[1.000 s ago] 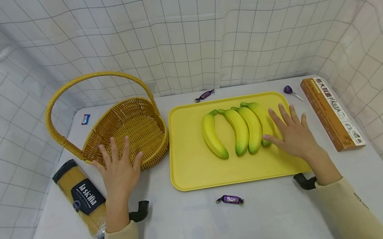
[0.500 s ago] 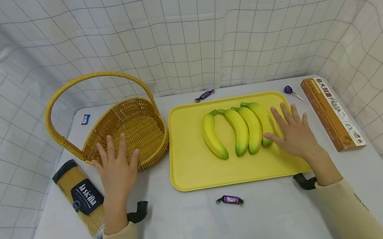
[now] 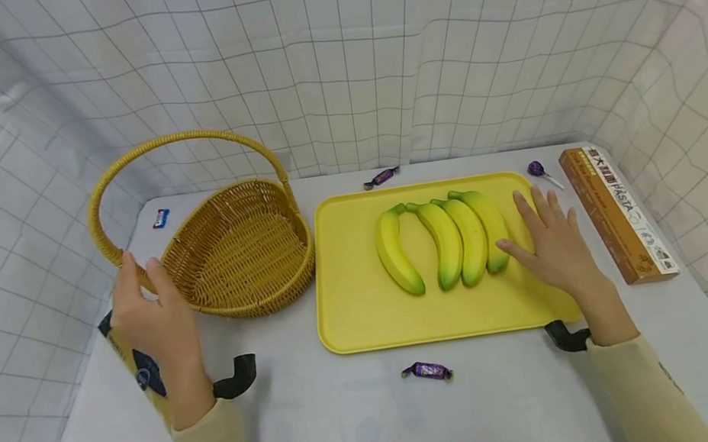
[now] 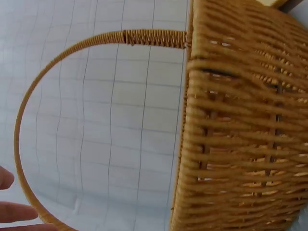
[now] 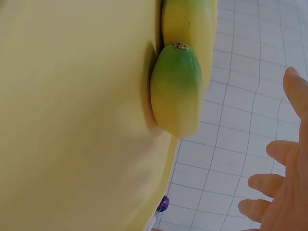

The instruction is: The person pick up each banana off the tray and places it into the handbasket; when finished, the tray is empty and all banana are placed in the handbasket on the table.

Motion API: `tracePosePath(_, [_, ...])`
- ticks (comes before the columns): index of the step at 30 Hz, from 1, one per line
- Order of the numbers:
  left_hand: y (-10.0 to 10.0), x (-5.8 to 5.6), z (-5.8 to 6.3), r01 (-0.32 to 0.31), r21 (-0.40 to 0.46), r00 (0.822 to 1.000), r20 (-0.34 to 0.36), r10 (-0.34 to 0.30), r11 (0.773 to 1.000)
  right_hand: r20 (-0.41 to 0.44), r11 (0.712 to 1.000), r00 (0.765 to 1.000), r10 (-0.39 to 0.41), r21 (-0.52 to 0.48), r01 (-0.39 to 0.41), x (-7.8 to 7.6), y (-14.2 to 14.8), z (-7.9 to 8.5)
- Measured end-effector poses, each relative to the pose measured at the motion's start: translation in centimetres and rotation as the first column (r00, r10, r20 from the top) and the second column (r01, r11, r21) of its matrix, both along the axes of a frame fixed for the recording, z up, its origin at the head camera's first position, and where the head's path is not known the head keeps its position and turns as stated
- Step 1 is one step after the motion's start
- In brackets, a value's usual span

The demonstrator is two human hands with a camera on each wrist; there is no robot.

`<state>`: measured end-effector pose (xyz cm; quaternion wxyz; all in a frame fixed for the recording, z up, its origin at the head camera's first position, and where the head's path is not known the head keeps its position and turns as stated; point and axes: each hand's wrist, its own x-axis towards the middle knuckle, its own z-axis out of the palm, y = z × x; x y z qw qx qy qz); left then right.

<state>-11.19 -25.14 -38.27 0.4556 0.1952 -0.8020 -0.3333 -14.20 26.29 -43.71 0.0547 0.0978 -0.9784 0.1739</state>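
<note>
A wicker basket [image 3: 248, 253] with a tall arched handle [image 3: 174, 138] stands at the left. My left hand [image 3: 156, 314] is at the handle's near left end, thumb and fingers spread apart, overlapping it in the head view. In the left wrist view its fingertips [image 4: 17, 211] show at the lower left, right beside the handle. My right hand [image 3: 556, 251] hovers over the right side of a yellow tray [image 3: 352, 275], fingers spread and holding nothing. Nearest to it are several bananas [image 3: 471, 241] lying side by side, with one banana [image 3: 396, 251] slightly apart at their left.
A pasta pack [image 3: 148, 369] lies partly hidden under my left hand. A pasta box [image 3: 617, 214] and a lollipop [image 3: 537, 169] lie right of the tray. Purple-wrapped candies lie behind [image 3: 382, 177] and before [image 3: 428, 371] it; a small blue packet [image 3: 161, 218] lies at the back left.
My left hand has moved left from in front of the basket to its handle, turning and bringing its fingers together. The right hand has shifted slightly right. The bananas stay in place.
</note>
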Motion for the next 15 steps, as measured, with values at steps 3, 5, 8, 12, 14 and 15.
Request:
tracePosePath(3, [-1.0,-0.4,0.0,-0.146,0.101,0.988,-0.028,0.150,0.984,-0.043,0.999,0.999,-0.011,-0.044,0.009,-0.1,0.5,-0.2])
tracePosePath(5, [-1.6,-0.7,-0.2,-0.201,0.163,0.979,0.001,0.204,0.966,-0.065,0.997,0.998,-0.018,-0.082,0.013,-0.2,0.7,-0.2])
tracePosePath(8, [-2.4,-1.1,-0.8,-0.231,0.225,0.973,0.050,0.225,0.947,-0.085,0.990,0.996,-0.029,-0.136,0.018,-0.3,1.1,-0.2])
tracePosePath(12, [-3.3,-1.6,-1.7,-0.211,0.274,0.977,0.080,0.196,0.939,-0.071,0.979,0.996,-0.057,-0.201,0.042,-0.4,1.3,-0.4])
tracePosePath(14, [-3.6,-1.9,-2.1,-0.180,0.309,0.983,0.096,0.158,0.934,-0.058,0.970,0.995,-0.078,-0.235,0.063,-0.5,1.3,-0.6])
tracePosePath(15, [-3.7,-2.1,-2.3,-0.163,0.321,0.985,0.105,0.136,0.933,-0.052,0.964,0.994,-0.091,-0.253,0.075,-0.5,1.4,-0.7])
